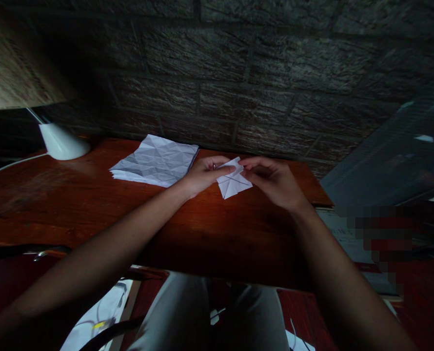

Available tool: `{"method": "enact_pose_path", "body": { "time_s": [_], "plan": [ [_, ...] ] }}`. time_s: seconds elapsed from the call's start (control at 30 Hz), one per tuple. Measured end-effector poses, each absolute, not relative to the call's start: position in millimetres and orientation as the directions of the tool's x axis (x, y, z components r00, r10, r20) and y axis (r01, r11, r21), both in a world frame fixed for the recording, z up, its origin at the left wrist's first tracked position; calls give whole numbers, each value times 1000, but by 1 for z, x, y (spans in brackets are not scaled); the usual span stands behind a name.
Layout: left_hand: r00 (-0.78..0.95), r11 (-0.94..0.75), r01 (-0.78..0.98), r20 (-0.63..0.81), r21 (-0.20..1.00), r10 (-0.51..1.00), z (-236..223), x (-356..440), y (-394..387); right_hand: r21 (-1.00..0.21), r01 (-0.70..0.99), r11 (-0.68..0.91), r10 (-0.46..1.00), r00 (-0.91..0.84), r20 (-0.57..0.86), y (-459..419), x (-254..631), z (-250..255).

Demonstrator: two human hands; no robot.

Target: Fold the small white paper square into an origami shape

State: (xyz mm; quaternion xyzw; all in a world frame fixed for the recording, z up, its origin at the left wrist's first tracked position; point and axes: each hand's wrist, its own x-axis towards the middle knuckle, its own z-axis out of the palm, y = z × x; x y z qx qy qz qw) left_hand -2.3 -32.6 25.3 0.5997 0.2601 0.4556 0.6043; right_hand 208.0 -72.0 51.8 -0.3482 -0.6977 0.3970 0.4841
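A small folded piece of white paper (234, 184), creased with crossing lines, is held above the wooden table. My left hand (207, 174), with a ring on one finger, grips its left side, the thumb lying across the front. At the paper's upper right edge, my right hand (271, 178) pinches with thumb and fingers. Left of my left hand lies a stack of creased white paper sheets (156, 158), their surfaces marked with a grid of folds.
On the left of the wooden table (202, 229) stands a lamp with a white base (64, 141) and a woven shade (15, 63). A brick wall (220, 73) rises right behind the table. Past the table's right end is a grey translucent surface (392, 141).
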Motion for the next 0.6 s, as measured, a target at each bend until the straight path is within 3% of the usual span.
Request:
{"method": "enact_pose_path", "body": {
  "time_s": [0.6],
  "plan": [
    [497,-201,-163,256,966,829,28,-2,-36,-894,142,424,868,-347,356,-75,216,59]
  ]
}}
